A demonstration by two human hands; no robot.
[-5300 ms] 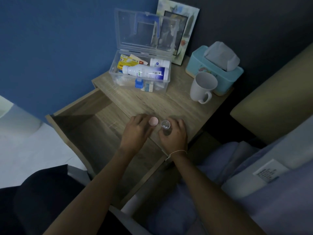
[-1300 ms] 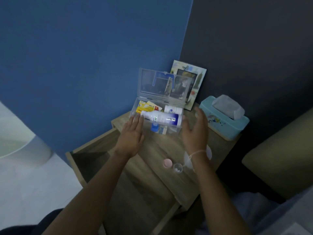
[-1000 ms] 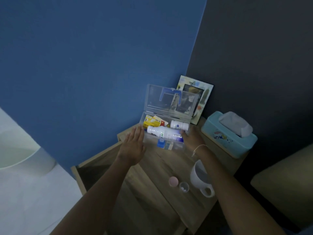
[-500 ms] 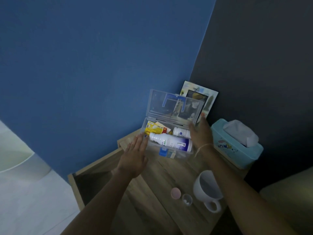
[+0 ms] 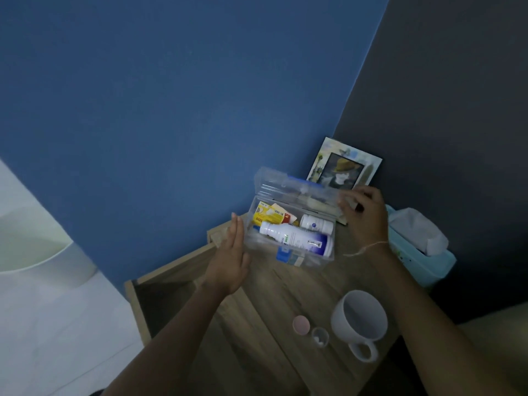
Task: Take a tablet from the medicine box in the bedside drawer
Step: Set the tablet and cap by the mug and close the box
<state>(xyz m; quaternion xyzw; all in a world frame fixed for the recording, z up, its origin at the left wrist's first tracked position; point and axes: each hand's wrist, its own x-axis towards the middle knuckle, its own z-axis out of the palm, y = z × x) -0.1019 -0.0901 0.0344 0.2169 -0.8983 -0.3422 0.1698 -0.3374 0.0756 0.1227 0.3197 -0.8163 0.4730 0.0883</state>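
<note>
Head view, dim room. Medicine box (image 5: pixel 288 247), clear plastic, sits on the far part of the bedside table (image 5: pixel 285 292), against the blue wall. Its lid (image 5: pixel 297 192) is now tipped forward and partly down over the box; half a second ago it stood upright. Right hand (image 5: pixel 361 215) has moved up to the lid's right edge, fingers pinching it, thumb side blurred. Left hand (image 5: pixel 230 258) is flat and relaxed, holding nothing, palm turned to the box's left wall, touching or just beside it, cannot tell which; nearly same spot as before.

Inside the box: white bottle (image 5: pixel 295 241) lying on its side, small white bottle (image 5: pixel 315 224) behind it, yellow packet (image 5: pixel 270 215) at far left. Blue item at the near wall is hard to make out.

Near right on the table: pink cap (image 5: pixel 301 324), small clear vial (image 5: pixel 320 336) just right of it with something white inside, likely the tablet, too small to confirm. White mug (image 5: pixel 360 321) just right of the vial. All unmoved.

Open drawer (image 5: pixel 160 292) at left, interior dark. Picture frame (image 5: pixel 344 167) behind the lid, partly hidden by it. Tissue box (image 5: pixel 423 258) at right, partly hidden by the right wrist. Both forearms cut off at the bottom edge.
</note>
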